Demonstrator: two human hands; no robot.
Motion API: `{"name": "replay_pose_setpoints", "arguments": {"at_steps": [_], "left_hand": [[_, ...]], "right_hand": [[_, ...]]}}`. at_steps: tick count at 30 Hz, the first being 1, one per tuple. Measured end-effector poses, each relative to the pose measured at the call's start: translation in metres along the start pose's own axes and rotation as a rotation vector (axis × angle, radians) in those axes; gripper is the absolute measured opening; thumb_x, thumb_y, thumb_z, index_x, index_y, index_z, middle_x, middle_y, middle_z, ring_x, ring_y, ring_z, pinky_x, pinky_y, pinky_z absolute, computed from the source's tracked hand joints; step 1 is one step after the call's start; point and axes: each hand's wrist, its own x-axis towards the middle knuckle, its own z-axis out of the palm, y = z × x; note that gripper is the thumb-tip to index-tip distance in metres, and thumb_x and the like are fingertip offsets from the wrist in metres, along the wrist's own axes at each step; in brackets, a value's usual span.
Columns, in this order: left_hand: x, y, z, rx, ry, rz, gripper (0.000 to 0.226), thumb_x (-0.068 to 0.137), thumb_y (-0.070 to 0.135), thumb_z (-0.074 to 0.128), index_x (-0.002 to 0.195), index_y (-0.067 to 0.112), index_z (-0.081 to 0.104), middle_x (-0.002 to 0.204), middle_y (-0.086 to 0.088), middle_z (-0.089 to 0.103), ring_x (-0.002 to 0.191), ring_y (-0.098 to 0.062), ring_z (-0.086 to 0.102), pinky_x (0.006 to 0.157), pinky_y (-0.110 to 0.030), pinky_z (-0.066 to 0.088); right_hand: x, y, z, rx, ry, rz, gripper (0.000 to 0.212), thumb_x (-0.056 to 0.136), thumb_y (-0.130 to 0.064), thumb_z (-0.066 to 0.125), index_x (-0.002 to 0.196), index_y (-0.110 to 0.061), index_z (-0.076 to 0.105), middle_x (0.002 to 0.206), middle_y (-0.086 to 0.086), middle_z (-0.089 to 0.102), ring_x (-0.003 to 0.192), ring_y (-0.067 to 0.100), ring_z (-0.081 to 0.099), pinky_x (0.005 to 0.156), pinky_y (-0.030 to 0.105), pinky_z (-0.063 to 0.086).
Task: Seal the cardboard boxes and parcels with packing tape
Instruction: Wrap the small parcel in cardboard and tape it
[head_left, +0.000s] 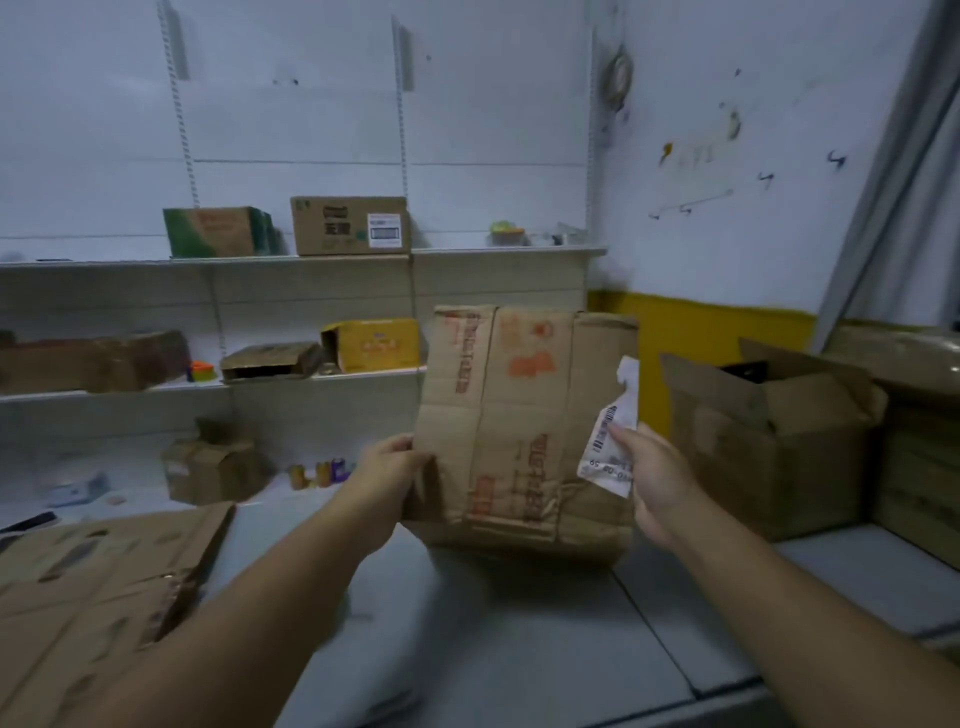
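Both forearms reach forward over the grey surface (519, 649). At about 11 o'clock from the frame's centre bottom, the left hand (387, 483) holds a closed grip on the left edge of one worn, flattened cardboard box (524, 415), which stands upright at 12 o'clock. The right hand (649, 478), at 1 o'clock, pinches one torn white label (610, 441) beside the box's right edge. One open carton (769, 441) sits at 2 o'clock; flattened cardboard (98, 597) lies at 9 o'clock.
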Motion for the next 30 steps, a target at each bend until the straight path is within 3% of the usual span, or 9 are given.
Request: {"name": "replay_pose_setpoints", "arguments": {"at_steps": [6, 10, 14, 17, 20, 22, 24, 26, 30], "left_hand": [[-0.001, -0.004, -0.002, -0.058, -0.011, -0.006, 0.024, 0.098, 0.014, 0.045, 0.119, 0.011, 0.057, 0.113, -0.015, 0.063, 0.104, -0.035, 0.062, 0.093, -0.054, 0.049], [-0.008, 0.008, -0.005, -0.094, -0.040, 0.065, 0.023, 0.098, 0.015, 0.046, 0.120, 0.013, 0.053, 0.112, -0.015, 0.062, 0.104, -0.033, 0.062, 0.090, -0.053, 0.050], [-0.013, 0.024, -0.010, -0.028, -0.035, 0.118, 0.016, 0.096, 0.015, 0.049, 0.111, 0.013, 0.056, 0.104, -0.011, 0.064, 0.097, -0.029, 0.064, 0.079, -0.045, 0.055], [-0.013, 0.029, -0.012, 0.065, -0.041, 0.098, 0.014, 0.094, 0.016, 0.054, 0.104, 0.008, 0.059, 0.097, -0.012, 0.066, 0.085, -0.025, 0.066, 0.066, -0.034, 0.055], [-0.010, 0.021, -0.003, 0.086, -0.110, 0.016, 0.020, 0.094, 0.019, 0.055, 0.106, 0.003, 0.060, 0.098, -0.017, 0.068, 0.080, -0.026, 0.067, 0.070, -0.035, 0.057], [-0.009, 0.010, 0.008, 0.073, -0.192, -0.060, 0.022, 0.095, 0.020, 0.053, 0.109, 0.004, 0.060, 0.096, -0.016, 0.067, 0.079, -0.025, 0.067, 0.070, -0.035, 0.057], [-0.010, -0.003, 0.020, 0.079, -0.256, -0.148, 0.023, 0.097, 0.021, 0.050, 0.110, 0.005, 0.060, 0.098, -0.015, 0.066, 0.081, -0.025, 0.066, 0.069, -0.033, 0.056], [-0.010, -0.017, 0.029, 0.152, -0.278, -0.226, 0.023, 0.098, 0.022, 0.049, 0.110, 0.006, 0.060, 0.102, -0.016, 0.065, 0.087, -0.026, 0.068, 0.072, -0.034, 0.058], [-0.010, -0.037, 0.033, 0.250, -0.302, -0.310, 0.029, 0.094, 0.026, 0.055, 0.115, 0.005, 0.058, 0.103, -0.015, 0.067, 0.088, -0.026, 0.070, 0.072, -0.034, 0.059]], "right_hand": [[-0.005, -0.001, 0.003, -0.106, -0.005, -0.073, 0.016, 0.101, -0.017, 0.046, 0.112, -0.019, 0.057, 0.096, -0.001, 0.067, 0.082, 0.014, 0.065, 0.059, 0.022, 0.054], [-0.003, -0.023, 0.012, -0.156, -0.037, -0.173, 0.020, 0.102, -0.020, 0.044, 0.117, -0.017, 0.057, 0.100, 0.001, 0.067, 0.086, 0.014, 0.066, 0.062, 0.023, 0.052], [-0.008, -0.070, 0.030, -0.255, -0.126, -0.297, 0.019, 0.102, -0.020, 0.043, 0.096, -0.019, 0.062, 0.086, 0.001, 0.068, 0.073, 0.013, 0.066, 0.057, 0.020, 0.052], [-0.017, -0.111, 0.042, -0.453, -0.179, -0.372, 0.024, 0.100, -0.016, 0.043, 0.085, -0.016, 0.062, 0.074, -0.002, 0.068, 0.065, 0.011, 0.063, 0.057, 0.019, 0.048], [-0.023, -0.141, 0.057, -0.698, -0.211, -0.396, 0.025, 0.096, -0.011, 0.042, 0.074, -0.011, 0.053, 0.078, 0.012, 0.056, 0.070, 0.023, 0.055, 0.062, 0.030, 0.039], [-0.021, -0.148, 0.068, -0.944, -0.182, -0.415, 0.027, 0.095, -0.013, 0.043, 0.069, -0.013, 0.048, 0.072, 0.007, 0.052, 0.062, 0.020, 0.049, 0.056, 0.027, 0.038], [-0.011, -0.143, 0.075, -1.058, -0.171, -0.342, 0.021, 0.092, -0.014, 0.044, 0.075, -0.011, 0.055, 0.067, 0.003, 0.050, 0.055, 0.016, 0.046, 0.047, 0.021, 0.036], [0.000, -0.129, 0.075, -1.048, -0.211, -0.190, 0.019, 0.090, -0.014, 0.047, 0.092, -0.004, 0.063, 0.072, 0.009, 0.056, 0.061, 0.023, 0.052, 0.054, 0.023, 0.038], [0.015, -0.107, 0.063, -1.059, -0.252, 0.035, 0.022, 0.092, -0.016, 0.052, 0.111, -0.004, 0.056, 0.104, 0.017, 0.057, 0.085, 0.029, 0.058, 0.061, 0.030, 0.047]]}}
